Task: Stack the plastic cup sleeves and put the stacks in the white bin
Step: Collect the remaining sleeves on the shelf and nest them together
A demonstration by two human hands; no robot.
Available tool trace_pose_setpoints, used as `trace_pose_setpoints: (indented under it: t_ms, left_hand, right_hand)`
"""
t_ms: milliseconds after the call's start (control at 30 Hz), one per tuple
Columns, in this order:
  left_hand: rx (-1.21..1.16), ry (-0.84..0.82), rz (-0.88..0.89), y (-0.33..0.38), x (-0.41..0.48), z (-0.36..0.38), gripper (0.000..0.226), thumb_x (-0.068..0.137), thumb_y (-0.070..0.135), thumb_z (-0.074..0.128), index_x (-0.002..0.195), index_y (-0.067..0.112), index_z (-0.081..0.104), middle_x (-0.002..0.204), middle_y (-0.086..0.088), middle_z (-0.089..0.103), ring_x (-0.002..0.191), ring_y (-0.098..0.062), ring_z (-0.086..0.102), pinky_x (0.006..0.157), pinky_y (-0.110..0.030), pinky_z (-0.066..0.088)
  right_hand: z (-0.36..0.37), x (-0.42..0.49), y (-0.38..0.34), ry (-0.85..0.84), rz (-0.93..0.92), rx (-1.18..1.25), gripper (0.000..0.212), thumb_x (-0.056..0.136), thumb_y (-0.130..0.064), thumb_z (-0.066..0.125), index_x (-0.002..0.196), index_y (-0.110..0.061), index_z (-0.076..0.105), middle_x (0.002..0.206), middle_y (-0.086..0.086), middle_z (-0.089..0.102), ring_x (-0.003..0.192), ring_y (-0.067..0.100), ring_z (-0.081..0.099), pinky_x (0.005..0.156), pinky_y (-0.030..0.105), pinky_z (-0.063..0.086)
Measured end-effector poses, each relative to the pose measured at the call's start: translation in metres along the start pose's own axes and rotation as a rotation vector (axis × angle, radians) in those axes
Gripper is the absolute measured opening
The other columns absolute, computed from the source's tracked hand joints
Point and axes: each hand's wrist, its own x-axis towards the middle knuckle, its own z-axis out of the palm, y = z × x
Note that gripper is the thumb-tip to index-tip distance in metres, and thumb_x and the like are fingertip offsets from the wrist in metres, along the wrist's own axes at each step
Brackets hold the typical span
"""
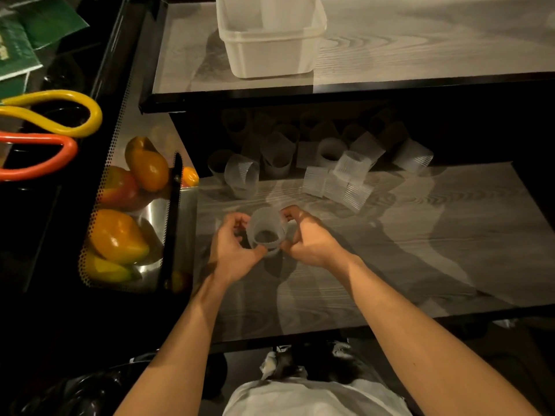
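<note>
A translucent ribbed plastic cup sleeve is held upright just above the lower wooden shelf, between both hands. My left hand grips its left side with curled fingers and thumb. My right hand grips its right side the same way. Several loose sleeves lie and stand further back on the shelf, some in shadow under the upper shelf. One sleeve stands at the left of the group. The white bin sits on the upper shelf, with a tall pale stack standing inside it.
A perforated metal tray with mangoes and other fruit sits left of the lower shelf. Yellow and orange loops lie at far left beside green booklets. The upper shelf's black edge overhangs the sleeve pile.
</note>
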Motion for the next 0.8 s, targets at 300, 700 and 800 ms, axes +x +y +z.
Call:
trace_pose_setpoints:
  t_ms: [300, 700, 800]
  left_hand:
    - [0.013, -0.052, -0.069, -0.023, 0.002, -0.003, 0.067, 0.063, 0.012, 0.091, 0.118, 0.020, 0.052, 0.113, 0.009, 0.057, 0.103, 0.002, 0.055, 0.087, -0.007, 0.043]
    - [-0.355, 0.204, -0.501, -0.012, 0.095, -0.012, 0.030, 0.091, 0.003, 0.058, 0.121, 0.005, 0.061, 0.108, -0.012, 0.066, 0.102, -0.025, 0.064, 0.091, -0.038, 0.055]
    - [-0.366, 0.242, -0.532, -0.002, 0.116, -0.008, 0.020, 0.093, 0.007, 0.058, 0.112, 0.000, 0.064, 0.095, -0.009, 0.063, 0.087, -0.021, 0.059, 0.074, -0.032, 0.050]
  right_hand:
    - [0.006, 0.013, -0.006, -0.009, -0.131, -0.260, 0.060, 0.079, -0.015, 0.076, 0.134, -0.017, 0.054, 0.130, 0.005, 0.054, 0.117, 0.021, 0.054, 0.090, 0.029, 0.045]
    - [-0.009, 0.096, -0.067, 0.189, -0.173, -0.331, 0.035, 0.098, -0.020, 0.055, 0.133, -0.018, 0.056, 0.134, 0.006, 0.053, 0.111, 0.026, 0.061, 0.091, 0.040, 0.054]
    - [-0.002, 0.120, -0.082, 0.208, -0.173, -0.280, 0.034, 0.098, -0.029, 0.058, 0.128, -0.014, 0.055, 0.124, 0.010, 0.057, 0.104, 0.028, 0.063, 0.088, 0.044, 0.054]
